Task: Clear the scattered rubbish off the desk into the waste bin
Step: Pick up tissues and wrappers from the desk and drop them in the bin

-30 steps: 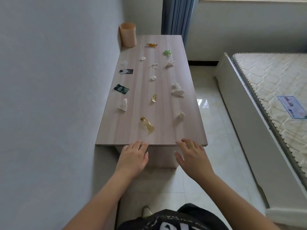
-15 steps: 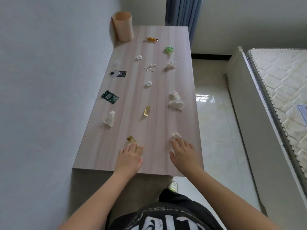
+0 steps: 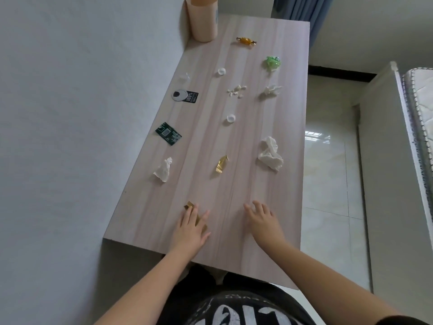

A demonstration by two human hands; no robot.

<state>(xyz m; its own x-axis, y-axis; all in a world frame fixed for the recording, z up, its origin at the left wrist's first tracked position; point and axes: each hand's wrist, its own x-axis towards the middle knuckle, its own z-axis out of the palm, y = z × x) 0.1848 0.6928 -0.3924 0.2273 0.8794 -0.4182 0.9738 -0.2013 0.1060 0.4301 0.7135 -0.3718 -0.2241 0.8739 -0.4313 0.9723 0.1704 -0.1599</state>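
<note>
The wooden desk is strewn with rubbish. My left hand lies flat on a gold wrapper near the front edge, fingers spread, and only the wrapper's tip and a strip of it show. My right hand rests palm down beside it with its fingers a little curled; anything under it is hidden. Farther off lie a folded gold wrapper, a crumpled tissue, a twisted tissue, a green card and a black label. The peach waste bin stands at the far left corner.
Toward the far end lie two white caps, crumbs, a white scrap, a green wrapper and an orange sweet. A wall runs along the desk's left side. Tiled floor and a bed are on the right.
Both hands moved from the desk's front edge onto its top. The left now covers the gold wrapper. The small white paper ball by the right fingertips is no longer visible.
</note>
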